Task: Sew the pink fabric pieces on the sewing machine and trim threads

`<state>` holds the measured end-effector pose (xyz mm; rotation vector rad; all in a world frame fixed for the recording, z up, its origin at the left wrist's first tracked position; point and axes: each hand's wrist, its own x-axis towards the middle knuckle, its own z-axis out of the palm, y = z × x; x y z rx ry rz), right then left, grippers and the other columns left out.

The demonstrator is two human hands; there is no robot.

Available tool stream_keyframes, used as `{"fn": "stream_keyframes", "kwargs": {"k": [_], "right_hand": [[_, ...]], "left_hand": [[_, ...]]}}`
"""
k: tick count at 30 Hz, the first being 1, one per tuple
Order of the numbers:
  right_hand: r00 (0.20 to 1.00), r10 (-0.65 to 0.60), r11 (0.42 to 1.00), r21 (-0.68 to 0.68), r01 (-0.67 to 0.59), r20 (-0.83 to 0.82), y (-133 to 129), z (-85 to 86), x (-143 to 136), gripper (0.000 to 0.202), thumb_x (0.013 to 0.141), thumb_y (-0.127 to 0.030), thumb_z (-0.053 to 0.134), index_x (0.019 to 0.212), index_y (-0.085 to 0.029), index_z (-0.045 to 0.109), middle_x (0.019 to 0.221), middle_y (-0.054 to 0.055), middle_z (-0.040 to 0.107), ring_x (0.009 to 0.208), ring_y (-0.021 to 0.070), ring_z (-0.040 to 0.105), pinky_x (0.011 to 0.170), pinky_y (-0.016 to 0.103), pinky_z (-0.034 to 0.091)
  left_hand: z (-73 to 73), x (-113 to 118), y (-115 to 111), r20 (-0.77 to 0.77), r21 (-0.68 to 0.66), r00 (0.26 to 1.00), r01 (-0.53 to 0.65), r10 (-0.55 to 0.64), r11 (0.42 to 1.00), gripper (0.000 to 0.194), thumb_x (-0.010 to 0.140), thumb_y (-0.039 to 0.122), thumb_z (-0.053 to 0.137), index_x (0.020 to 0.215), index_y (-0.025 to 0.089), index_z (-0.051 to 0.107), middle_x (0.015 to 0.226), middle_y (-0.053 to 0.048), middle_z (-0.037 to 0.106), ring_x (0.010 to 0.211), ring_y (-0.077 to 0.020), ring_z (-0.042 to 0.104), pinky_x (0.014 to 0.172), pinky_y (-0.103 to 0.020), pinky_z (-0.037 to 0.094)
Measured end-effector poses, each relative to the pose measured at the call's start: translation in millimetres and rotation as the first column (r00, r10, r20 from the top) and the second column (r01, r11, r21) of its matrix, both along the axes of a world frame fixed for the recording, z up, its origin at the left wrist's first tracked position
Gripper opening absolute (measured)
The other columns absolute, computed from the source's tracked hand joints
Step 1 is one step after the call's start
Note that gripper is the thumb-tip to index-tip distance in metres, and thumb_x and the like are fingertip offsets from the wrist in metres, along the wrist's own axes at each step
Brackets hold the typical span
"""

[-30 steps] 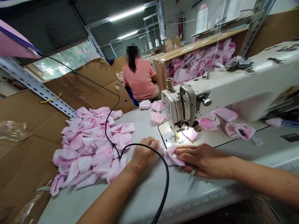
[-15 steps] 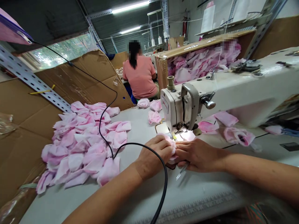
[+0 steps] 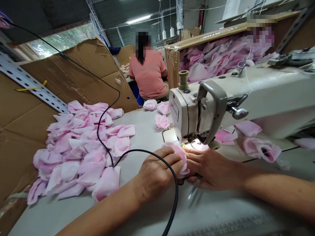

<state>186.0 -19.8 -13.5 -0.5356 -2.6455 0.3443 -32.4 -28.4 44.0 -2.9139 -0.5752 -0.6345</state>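
My left hand (image 3: 158,167) is closed on a pink-and-white fuzzy fabric piece (image 3: 180,152), fingers curled over its near side. The piece sits at the needle area of a white sewing machine (image 3: 179,114), under its lamp. My right hand (image 3: 211,167) meets it from the right, fingertips pressed together on the cloth close to the presser foot. A slim shiny tool (image 3: 193,190) sticks out from under my right palm; its kind is unclear. The needle tip and the fabric's edge under my fingers are hidden.
Left on the table lies a heap of pink fabric pieces (image 3: 83,154). A black cable (image 3: 175,196) loops over my left forearm. Rolled pink pieces (image 3: 161,121) lie behind the machine head, others (image 3: 262,147) under its arm. A co-worker (image 3: 147,73) sits ahead beside a carton (image 3: 172,64).
The view has shifted closer to the machine. My left hand's grip shows more of the pink fabric piece, which stands up more between my hands. Both hands stay at the needle area.
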Motion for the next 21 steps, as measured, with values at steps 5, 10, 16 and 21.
{"fn": "stream_keyframes", "kwargs": {"k": [5, 10, 16, 21], "right_hand": [[1.0, -0.001, 1.0, 0.001, 0.001, 0.018, -3, -1.1, 2, 0.017, 0.093, -0.026, 0.046, 0.104, -0.017, 0.054, 0.103, 0.009, 0.062, 0.097, 0.0235, 0.054, 0.083, 0.04, 0.05], [0.998, -0.067, 0.987, 0.143, 0.069, -0.016, -9, -9.1, 8, 0.024, 0.096, -0.031, 0.049, 0.114, -0.017, 0.058, 0.113, 0.013, 0.063, 0.117, 0.0257, 0.051, 0.095, 0.04, 0.049], [0.989, -0.142, 0.983, 0.128, 0.134, 0.053, -16, -6.2, 9, 0.026, 0.098, -0.036, 0.047, 0.105, -0.016, 0.061, 0.112, 0.012, 0.065, 0.102, 0.0252, 0.055, 0.083, 0.04, 0.053], [0.986, -0.148, 0.978, 0.158, 0.134, 0.079, -16, -1.4, 7, 0.028, 0.099, -0.038, 0.044, 0.097, -0.016, 0.062, 0.094, 0.01, 0.065, 0.086, 0.0228, 0.054, 0.075, 0.037, 0.051]], "left_hand": [[-3.7, 7, 2, -0.034, 0.006, 0.999, -0.02, 0.02, 1.0, 0.018, 0.097, 0.014, 0.045, 0.09, 0.014, 0.061, 0.09, -0.005, 0.068, 0.087, -0.0184, 0.061, 0.085, -0.033, 0.055], [-15.9, 5, 5, -0.066, 0.026, 0.996, -0.059, 0.061, 0.998, 0.017, 0.097, 0.017, 0.047, 0.087, 0.016, 0.061, 0.087, -0.003, 0.067, 0.084, -0.0186, 0.061, 0.082, -0.032, 0.055], [-20.8, 3, 3, -0.101, 0.037, 0.99, -0.092, 0.095, 0.995, 0.007, 0.094, 0.016, 0.055, 0.094, 0.017, 0.062, 0.097, -0.003, 0.068, 0.093, -0.018, 0.062, 0.086, -0.03, 0.053], [-21.0, 2, 2, -0.18, 0.001, 0.975, -0.133, 0.131, 0.991, 0.009, 0.095, 0.018, 0.055, 0.1, 0.018, 0.062, 0.101, -0.003, 0.068, 0.096, -0.0187, 0.062, 0.083, -0.032, 0.053]]}}
